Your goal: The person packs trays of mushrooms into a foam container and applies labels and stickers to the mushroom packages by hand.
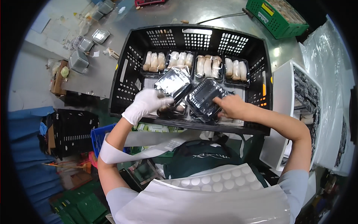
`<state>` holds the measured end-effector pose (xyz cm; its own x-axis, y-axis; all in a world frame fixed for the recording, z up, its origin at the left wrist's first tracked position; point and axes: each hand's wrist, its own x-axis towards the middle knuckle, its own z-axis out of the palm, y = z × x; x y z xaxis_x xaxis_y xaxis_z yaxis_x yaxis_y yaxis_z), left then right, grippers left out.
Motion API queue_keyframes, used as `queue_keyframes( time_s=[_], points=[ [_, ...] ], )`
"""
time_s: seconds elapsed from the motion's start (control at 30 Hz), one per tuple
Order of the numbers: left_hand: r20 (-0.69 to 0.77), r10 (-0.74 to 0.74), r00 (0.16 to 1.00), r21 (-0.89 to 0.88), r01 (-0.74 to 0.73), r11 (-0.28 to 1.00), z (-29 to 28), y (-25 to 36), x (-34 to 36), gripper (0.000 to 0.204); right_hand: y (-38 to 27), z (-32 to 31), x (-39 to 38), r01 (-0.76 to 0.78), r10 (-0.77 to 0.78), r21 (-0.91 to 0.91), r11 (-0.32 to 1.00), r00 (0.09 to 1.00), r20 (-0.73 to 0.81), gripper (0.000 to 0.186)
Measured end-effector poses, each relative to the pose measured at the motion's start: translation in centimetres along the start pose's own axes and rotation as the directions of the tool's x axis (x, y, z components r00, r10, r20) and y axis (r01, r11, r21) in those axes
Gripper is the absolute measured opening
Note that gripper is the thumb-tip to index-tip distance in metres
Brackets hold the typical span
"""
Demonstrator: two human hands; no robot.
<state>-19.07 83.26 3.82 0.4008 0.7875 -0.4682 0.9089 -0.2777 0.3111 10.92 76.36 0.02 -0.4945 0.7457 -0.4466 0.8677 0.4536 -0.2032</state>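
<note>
A large black plastic crate (123, 80) stands before me. Along its far side lies a row of film-wrapped trays of thick white mushrooms (209, 66). My left hand (145, 104), in a white glove, is closed at the near edge of a film-wrapped pack (173, 83), whose contents are lost in glare. To its right, my bare right hand (233, 107) pinches the right side of a black plastic tray (204, 99), tilted inside the crate. Both held pieces are close together over the near part of the crate. Below the left one, mushroom ends (180, 108) show in another pack.
A white foam box (317, 86) with dark wrapped packs stands right of the crate. Beyond it on the metal table (209, 15) is a green crate (257, 15). Clear plastic boxes (78, 61) lie at the left. A sheet of round white stickers (216, 179) hangs before my body.
</note>
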Motion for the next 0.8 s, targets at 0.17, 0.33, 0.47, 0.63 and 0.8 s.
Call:
queue_keyframes(
  time_s=[0.17,0.33,0.47,0.63,0.8],
  points=[
    [-0.396,0.107,0.912,0.073,-0.084,0.994,0.5,-4.7,5.8,0.068,-0.7,1.0,3.8,-0.180,0.198,0.085,0.980,0.918,-0.345,0.063],
    [0.022,-0.053,0.998,-0.071,0.054,0.996,2.7,-7.0,11.4,0.098,1.0,2.8,9.0,0.097,-0.108,-0.047,0.994,0.935,-0.338,0.106],
    [0.160,-0.048,0.986,-0.370,0.105,0.923,3.9,-8.6,13.1,0.092,2.3,0.9,12.0,0.134,-0.133,0.019,0.991,0.989,-0.058,0.110],
    [0.058,-0.034,0.998,-0.459,0.057,0.886,2.8,-9.0,12.5,0.081,2.4,-1.1,12.9,0.024,-0.024,0.003,1.000,0.984,0.178,0.099],
    [-0.253,-0.077,0.964,-0.387,-0.028,0.922,-3.1,-6.5,5.4,0.070,3.2,-1.7,9.0,-0.168,0.124,0.060,0.984,0.888,0.442,0.083]
  ],
)
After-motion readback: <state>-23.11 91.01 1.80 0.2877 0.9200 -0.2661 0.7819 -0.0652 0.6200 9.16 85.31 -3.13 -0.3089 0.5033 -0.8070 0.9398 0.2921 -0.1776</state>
